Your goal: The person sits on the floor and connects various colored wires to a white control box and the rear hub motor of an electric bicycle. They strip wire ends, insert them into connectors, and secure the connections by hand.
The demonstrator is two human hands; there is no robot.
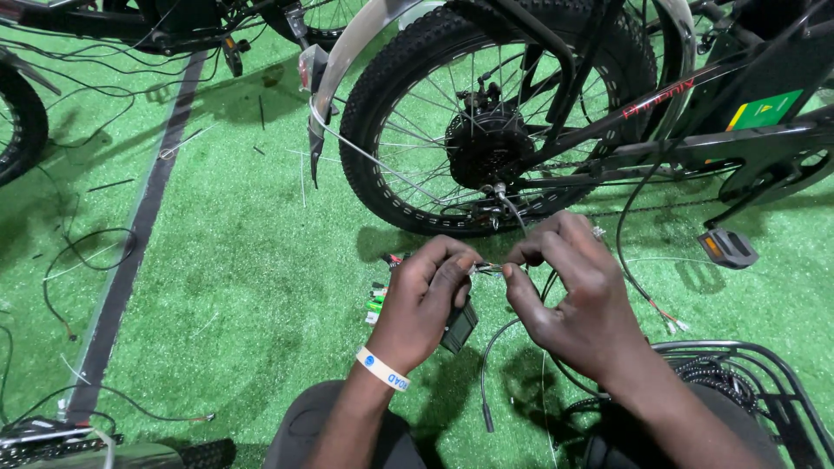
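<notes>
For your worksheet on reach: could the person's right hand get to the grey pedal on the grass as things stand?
Probably yes. The right hand is pinching thin wires, so it would need to let go first, but only open grass and a loose cable lie between it and the pedal.

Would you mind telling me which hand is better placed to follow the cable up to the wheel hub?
Probably the right hand: it pinches the wire bundle on the side where the cable rises to the hub motor. The left hand sits farther away, also gripping a small black box.
</notes>
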